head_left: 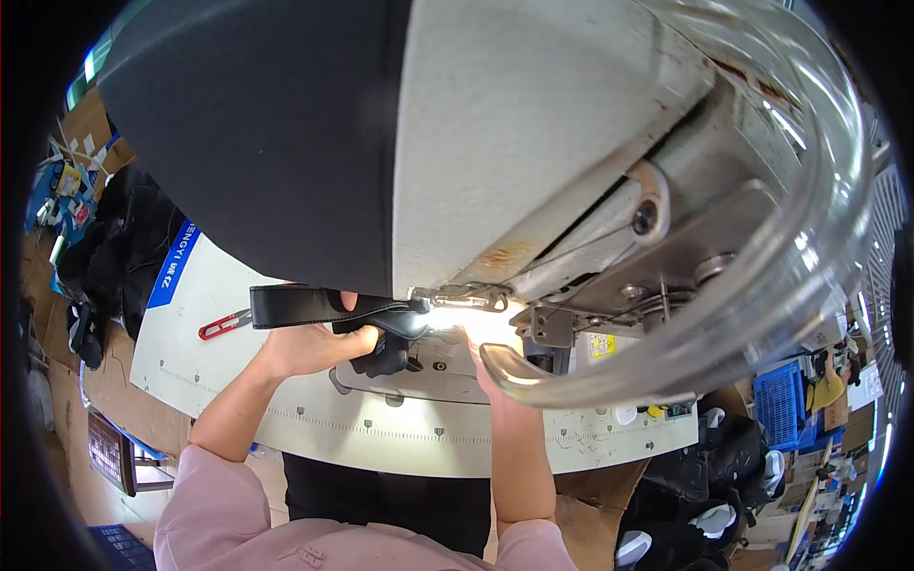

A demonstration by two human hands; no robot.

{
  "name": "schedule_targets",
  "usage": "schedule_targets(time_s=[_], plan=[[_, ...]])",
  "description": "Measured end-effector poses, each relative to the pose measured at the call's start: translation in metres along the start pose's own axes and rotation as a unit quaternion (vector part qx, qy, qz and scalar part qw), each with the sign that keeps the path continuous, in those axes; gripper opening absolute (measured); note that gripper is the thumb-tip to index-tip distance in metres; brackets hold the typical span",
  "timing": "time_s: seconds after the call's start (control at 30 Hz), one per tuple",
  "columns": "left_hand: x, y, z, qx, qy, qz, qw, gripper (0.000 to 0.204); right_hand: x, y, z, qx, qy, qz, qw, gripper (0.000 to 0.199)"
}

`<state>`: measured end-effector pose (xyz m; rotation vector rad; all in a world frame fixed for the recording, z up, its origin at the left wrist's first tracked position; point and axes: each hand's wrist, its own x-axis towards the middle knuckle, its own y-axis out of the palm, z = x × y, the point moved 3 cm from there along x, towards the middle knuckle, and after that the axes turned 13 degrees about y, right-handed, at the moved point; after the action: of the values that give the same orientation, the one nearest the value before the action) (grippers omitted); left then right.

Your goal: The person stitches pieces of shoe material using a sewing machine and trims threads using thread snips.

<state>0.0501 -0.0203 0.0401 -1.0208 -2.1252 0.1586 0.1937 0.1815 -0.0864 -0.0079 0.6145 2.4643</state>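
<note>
black strap point(295, 306) pinched in left hand point(319, 347), by the needle.

L hand point(319, 347) grip closed, R hand point(490, 376) mostly hidden.

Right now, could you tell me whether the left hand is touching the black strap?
Touching. The head view shows the left hand gripping the black strap, its thumb lying across the strap's top beside the sewing machine.
</note>
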Motion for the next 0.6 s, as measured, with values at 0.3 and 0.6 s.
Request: schedule_targets(time_s=[0.3, 0.6], plan=[[0.002, -0.001, -0.007, -0.13, 0.0, 0.009, 0.992, 0.033, -0.018, 0.027, 0.024, -0.561, 0.136, -0.16, 0.801, 0.027], [0.001, 0.001, -0.007, -0.122, -0.044, 0.009, 0.991, 0.031, -0.021, 0.051, 0.031, 0.063, 0.069, -0.067, 0.993, 0.009]])
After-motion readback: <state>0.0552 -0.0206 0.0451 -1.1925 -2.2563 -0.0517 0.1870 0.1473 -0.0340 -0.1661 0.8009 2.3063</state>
